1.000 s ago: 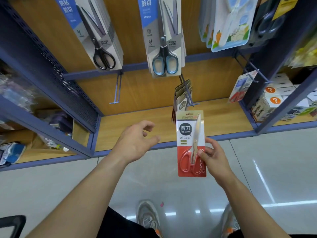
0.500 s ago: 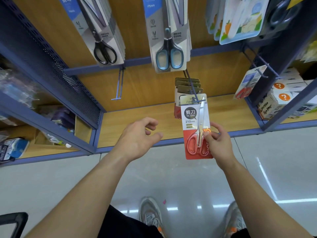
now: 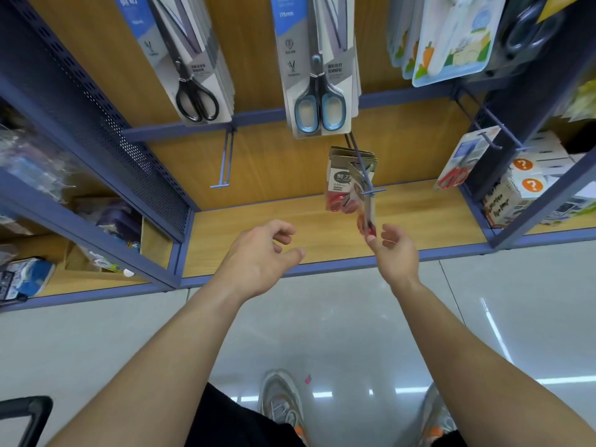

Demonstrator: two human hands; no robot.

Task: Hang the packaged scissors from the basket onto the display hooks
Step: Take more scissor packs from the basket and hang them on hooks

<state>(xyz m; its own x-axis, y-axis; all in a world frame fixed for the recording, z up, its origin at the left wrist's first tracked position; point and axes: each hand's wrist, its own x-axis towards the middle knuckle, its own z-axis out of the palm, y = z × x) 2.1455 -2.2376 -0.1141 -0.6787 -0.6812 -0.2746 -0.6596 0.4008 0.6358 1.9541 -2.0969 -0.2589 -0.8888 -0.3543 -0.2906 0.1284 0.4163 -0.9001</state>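
The right hand (image 3: 392, 250), arm outstretched, pinches the bottom corner of the red-and-white carded scissors pack (image 3: 367, 217) at its 11 o'clock. The left hand (image 3: 261, 253) hovers at 9 o'clock, loosely curled, holding nothing.

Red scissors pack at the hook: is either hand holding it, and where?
The left hand holds nothing; the right hand touches the red scissors pack at its bottom edge; a pinch cannot be told.

The person wears black shorts (image 3: 232, 421) and grey-orange sneakers (image 3: 280, 403).
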